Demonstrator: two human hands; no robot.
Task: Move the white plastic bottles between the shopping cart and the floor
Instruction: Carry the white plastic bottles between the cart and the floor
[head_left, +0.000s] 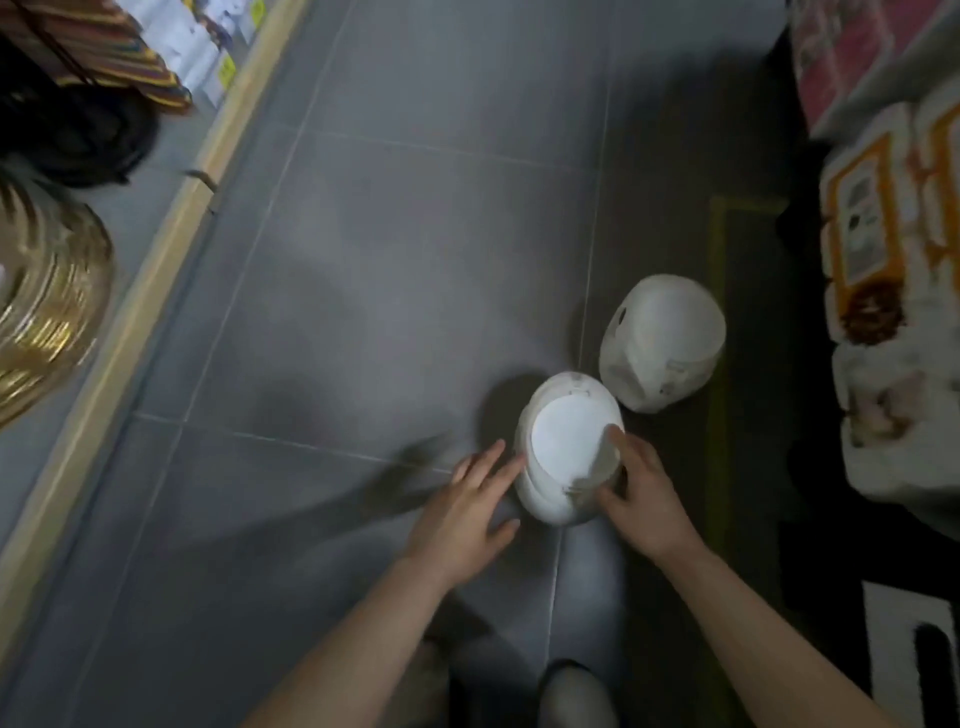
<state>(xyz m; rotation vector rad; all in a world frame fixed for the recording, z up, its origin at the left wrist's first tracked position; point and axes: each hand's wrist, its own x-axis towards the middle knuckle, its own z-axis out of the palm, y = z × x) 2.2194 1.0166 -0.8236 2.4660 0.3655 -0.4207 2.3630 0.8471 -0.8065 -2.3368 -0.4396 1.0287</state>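
Two hands at a white bottle on the grey floor

The right hand (644, 499) curls its fingers round the near bottle (566, 447); the left hand (467, 506), fingers straight and spread, touches its left side. A second bottle (662, 340) stands just beyond, to the right, on the floor (415, 208).

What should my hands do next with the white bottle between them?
Probably close the left hand onto the near bottle. Its fingers lie straight at the bottle's left side, while the right hand already curls round the right side. The bottle stands on the floor touching a second bottle, so a two-handed grip should steady it.
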